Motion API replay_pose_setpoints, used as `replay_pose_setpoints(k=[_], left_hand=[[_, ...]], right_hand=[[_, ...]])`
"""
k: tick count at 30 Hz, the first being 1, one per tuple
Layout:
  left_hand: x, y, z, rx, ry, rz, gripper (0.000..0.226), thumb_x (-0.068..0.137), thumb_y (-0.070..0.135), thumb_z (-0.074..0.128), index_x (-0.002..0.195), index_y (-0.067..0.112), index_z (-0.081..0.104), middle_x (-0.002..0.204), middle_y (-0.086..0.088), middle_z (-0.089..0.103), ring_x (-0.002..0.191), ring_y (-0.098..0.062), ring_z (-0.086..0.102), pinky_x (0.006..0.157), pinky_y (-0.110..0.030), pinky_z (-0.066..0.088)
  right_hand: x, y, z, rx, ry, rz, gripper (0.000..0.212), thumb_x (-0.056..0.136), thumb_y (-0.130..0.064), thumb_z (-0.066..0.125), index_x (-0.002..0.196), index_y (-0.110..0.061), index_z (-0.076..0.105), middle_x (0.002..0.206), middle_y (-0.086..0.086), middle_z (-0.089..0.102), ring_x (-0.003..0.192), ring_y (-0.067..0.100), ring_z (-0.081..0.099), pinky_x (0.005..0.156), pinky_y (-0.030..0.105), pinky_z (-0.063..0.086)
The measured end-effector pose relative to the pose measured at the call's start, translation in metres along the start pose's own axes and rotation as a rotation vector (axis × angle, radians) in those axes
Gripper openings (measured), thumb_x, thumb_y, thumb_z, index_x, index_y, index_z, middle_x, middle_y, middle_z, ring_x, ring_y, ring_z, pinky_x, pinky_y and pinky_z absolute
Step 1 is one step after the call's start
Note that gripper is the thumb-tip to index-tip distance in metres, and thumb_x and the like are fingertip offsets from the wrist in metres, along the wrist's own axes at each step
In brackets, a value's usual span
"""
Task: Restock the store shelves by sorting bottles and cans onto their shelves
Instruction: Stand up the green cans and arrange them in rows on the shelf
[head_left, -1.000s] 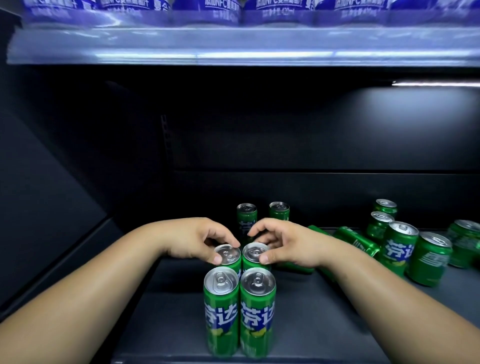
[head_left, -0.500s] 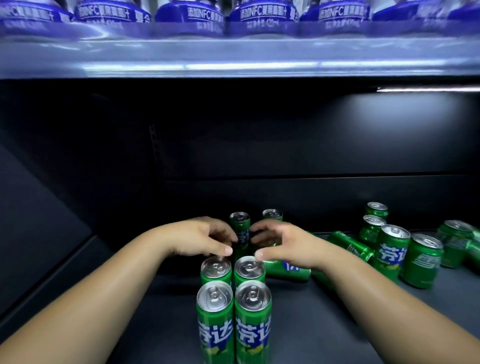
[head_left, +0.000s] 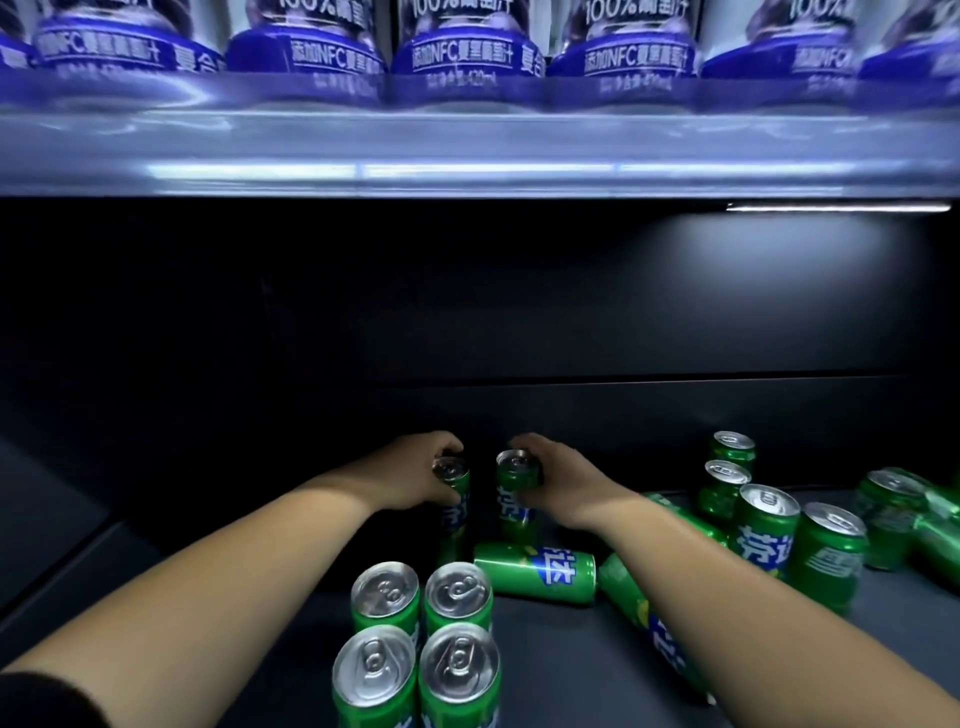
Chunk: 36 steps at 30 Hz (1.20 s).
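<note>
Two slim green cans stand deep on the dark shelf. My left hand grips the top of the left green can. My right hand grips the top of the right green can. A block of several upright green cans stands in two rows near the front edge. One green can lies on its side behind that block, and another lies under my right forearm.
A loose cluster of green cans, some upright and some tipped over, fills the shelf's right side. The shelf above carries a row of blue-labelled bottles behind a lit rail. A dark side wall closes the left.
Both hands have left the second-row cans and reached further back, each now closed around one of the two rear cans. The view has tilted up.
</note>
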<state>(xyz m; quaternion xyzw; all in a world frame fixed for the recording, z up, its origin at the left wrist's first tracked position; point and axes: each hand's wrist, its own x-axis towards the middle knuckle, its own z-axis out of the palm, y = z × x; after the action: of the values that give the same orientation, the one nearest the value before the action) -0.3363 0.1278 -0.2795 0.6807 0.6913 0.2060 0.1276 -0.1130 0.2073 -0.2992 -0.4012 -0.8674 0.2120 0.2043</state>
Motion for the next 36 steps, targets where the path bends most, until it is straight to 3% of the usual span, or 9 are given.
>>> replay_pose_setpoints(k=[4,10,18,21,24,26,31,34,36], left_hand=[[0.005,0.002,0.012,0.083,-0.001,-0.031,0.06,0.075,0.016,0.082,0.129,0.021,0.057,0.124,0.001,0.065,0.109,-0.013,0.061,0.097,-0.029,0.048],[-0.009,0.022,0.011,0.092,0.083,-0.049,0.067,0.071,0.021,0.081,0.13,0.03,0.049,0.116,0.008,0.061,0.102,-0.013,0.061,0.09,-0.03,0.05],[-0.048,0.089,-0.032,0.006,0.229,-0.031,0.067,0.074,0.019,0.082,0.13,0.03,0.049,0.123,0.005,0.061,0.105,-0.016,0.062,0.093,-0.037,0.053],[-0.071,0.118,-0.043,-0.016,0.249,0.018,0.066,0.077,0.019,0.082,0.133,0.029,0.048,0.124,0.006,0.059,0.102,-0.014,0.062,0.086,-0.029,0.052],[-0.095,0.142,-0.042,-0.013,0.236,0.084,0.064,0.079,0.022,0.082,0.133,0.027,0.048,0.121,0.005,0.06,0.084,-0.001,0.057,0.066,-0.008,0.041],[-0.111,0.153,-0.033,-0.032,0.204,0.105,0.065,0.078,0.024,0.083,0.132,0.028,0.048,0.119,0.006,0.06,0.075,0.003,0.054,0.059,-0.006,0.038],[-0.15,0.158,0.005,-0.048,0.117,0.073,0.061,0.075,0.032,0.084,0.123,0.039,0.048,0.119,0.011,0.062,0.081,-0.005,0.056,0.075,-0.027,0.047],[-0.174,0.155,0.024,0.13,0.203,0.089,0.062,0.073,0.042,0.081,0.126,0.038,0.048,0.12,0.014,0.063,0.11,-0.01,0.049,0.097,-0.032,0.037],[-0.189,0.15,0.035,0.137,0.261,0.068,0.061,0.074,0.044,0.08,0.126,0.04,0.049,0.119,0.015,0.061,0.118,-0.01,0.043,0.102,-0.034,0.03]], right_hand=[[0.0,0.0,0.008,0.022,-0.022,0.006,0.071,0.086,-0.019,0.073,0.148,-0.024,0.04,0.144,0.004,0.054,0.13,0.02,0.053,0.102,0.024,0.041],[-0.011,-0.001,0.003,0.143,0.129,-0.04,0.045,0.08,-0.016,0.072,0.113,-0.035,0.048,0.106,0.001,0.069,0.095,0.022,0.066,0.084,0.04,0.055],[-0.042,-0.025,-0.051,0.263,0.215,-0.161,0.053,0.076,-0.022,0.077,0.11,-0.048,0.047,0.108,-0.006,0.065,0.091,0.018,0.066,0.083,0.039,0.056],[-0.07,-0.03,-0.072,0.296,0.235,-0.212,0.054,0.074,-0.022,0.079,0.114,-0.044,0.05,0.111,-0.006,0.065,0.097,0.017,0.066,0.088,0.039,0.055],[-0.104,-0.027,-0.083,0.308,0.231,-0.235,0.053,0.076,-0.019,0.08,0.116,-0.037,0.051,0.119,-0.006,0.064,0.112,0.011,0.061,0.098,0.038,0.051],[-0.13,-0.022,-0.082,0.336,0.213,-0.21,0.052,0.076,-0.015,0.081,0.113,-0.037,0.052,0.121,-0.006,0.062,0.115,0.011,0.06,0.101,0.04,0.05],[-0.185,-0.013,-0.054,0.43,0.179,-0.09,0.053,0.072,-0.014,0.08,0.104,-0.045,0.052,0.116,-0.004,0.061,0.111,0.015,0.062,0.097,0.05,0.051],[-0.204,-0.012,-0.026,0.451,0.245,-0.089,0.056,0.07,-0.011,0.081,0.101,-0.047,0.051,0.113,-0.005,0.063,0.113,0.013,0.061,0.102,0.047,0.048],[-0.217,-0.013,-0.011,0.446,0.253,-0.062,0.058,0.074,-0.008,0.082,0.102,-0.047,0.05,0.116,-0.005,0.062,0.115,0.012,0.059,0.104,0.041,0.047]])
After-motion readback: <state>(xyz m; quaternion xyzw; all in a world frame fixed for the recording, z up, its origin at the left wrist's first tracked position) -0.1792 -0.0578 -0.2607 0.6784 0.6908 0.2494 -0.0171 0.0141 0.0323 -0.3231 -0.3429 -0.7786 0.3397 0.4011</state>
